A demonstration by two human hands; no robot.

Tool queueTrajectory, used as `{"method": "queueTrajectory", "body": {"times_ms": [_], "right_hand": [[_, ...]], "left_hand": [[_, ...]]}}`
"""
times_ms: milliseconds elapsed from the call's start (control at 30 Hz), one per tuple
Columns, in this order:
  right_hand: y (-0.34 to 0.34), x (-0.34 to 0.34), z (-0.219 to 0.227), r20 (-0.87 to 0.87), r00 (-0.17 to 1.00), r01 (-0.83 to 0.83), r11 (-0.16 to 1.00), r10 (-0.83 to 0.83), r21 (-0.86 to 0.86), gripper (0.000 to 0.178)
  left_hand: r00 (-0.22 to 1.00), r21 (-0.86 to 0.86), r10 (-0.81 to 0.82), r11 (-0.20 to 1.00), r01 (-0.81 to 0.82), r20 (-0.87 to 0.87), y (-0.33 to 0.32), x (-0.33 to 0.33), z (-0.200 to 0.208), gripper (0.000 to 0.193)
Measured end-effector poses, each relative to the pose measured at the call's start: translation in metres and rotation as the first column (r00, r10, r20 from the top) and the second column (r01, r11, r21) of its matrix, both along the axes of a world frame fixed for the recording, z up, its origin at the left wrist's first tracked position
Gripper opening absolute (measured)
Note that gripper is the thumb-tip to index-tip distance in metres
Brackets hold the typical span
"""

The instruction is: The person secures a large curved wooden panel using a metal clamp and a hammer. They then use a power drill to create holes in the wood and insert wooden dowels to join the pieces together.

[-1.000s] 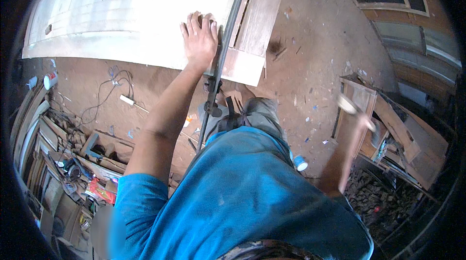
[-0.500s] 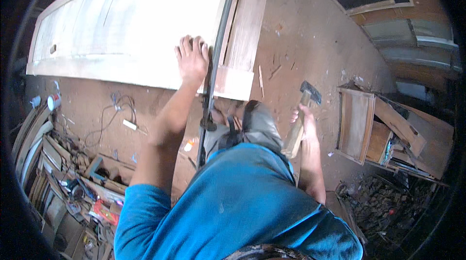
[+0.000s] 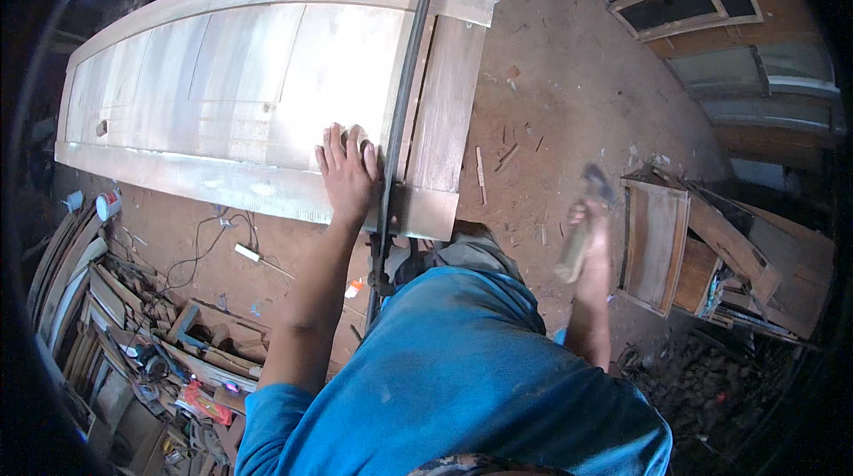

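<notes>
A long wooden panel door (image 3: 240, 50) lies flat in front of me, with a dark metal bar clamp (image 3: 410, 76) running across it near its right end. My left hand (image 3: 349, 181) rests on the door just left of the bar, fingers stretched out and spread. Out to the right, away from the door, my right hand (image 3: 593, 226) is wrapped round the wooden handle of a hammer (image 3: 574, 254). The hammer's dark head points forward, and both hand and hammer are blurred by motion. A gap shows between the door's end board (image 3: 450, 90) and its panels.
A wooden cabinet (image 3: 656, 245) with loose boards stands at the right. Framed panels (image 3: 689, 10) lean at the far right. At the lower left are stacked timber strips (image 3: 67, 267) and a tool-filled wooden box (image 3: 218, 334). A cable (image 3: 191, 258) and wood scraps lie on the floor.
My right hand has swung the hammer outward to the right and slightly forward. The door appears lower in view as my head shifts. My left hand stays on the door beside the clamp.
</notes>
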State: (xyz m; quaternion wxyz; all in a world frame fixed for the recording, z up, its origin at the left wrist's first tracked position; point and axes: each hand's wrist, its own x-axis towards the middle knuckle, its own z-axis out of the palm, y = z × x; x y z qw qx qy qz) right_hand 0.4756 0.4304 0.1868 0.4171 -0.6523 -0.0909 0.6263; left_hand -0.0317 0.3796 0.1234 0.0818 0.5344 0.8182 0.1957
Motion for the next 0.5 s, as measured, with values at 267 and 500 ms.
{"method": "queueTrajectory", "body": {"times_ms": [267,500], "right_hand": [[0.161,-0.061,0.000,0.206,0.871,0.396,0.885,-0.447,0.245,0.040],[0.143,-0.201,-0.020,-0.379,0.871,-0.371,0.925,0.314,-0.086,0.022]], "left_hand": [[1.000,-0.065,0.019,0.998,-0.019,-0.002,0.006,0.000,-0.001,0.049],[1.000,-0.069,0.013,0.998,-0.013,-0.003,0.009,-0.001,0.005,0.046]]}}
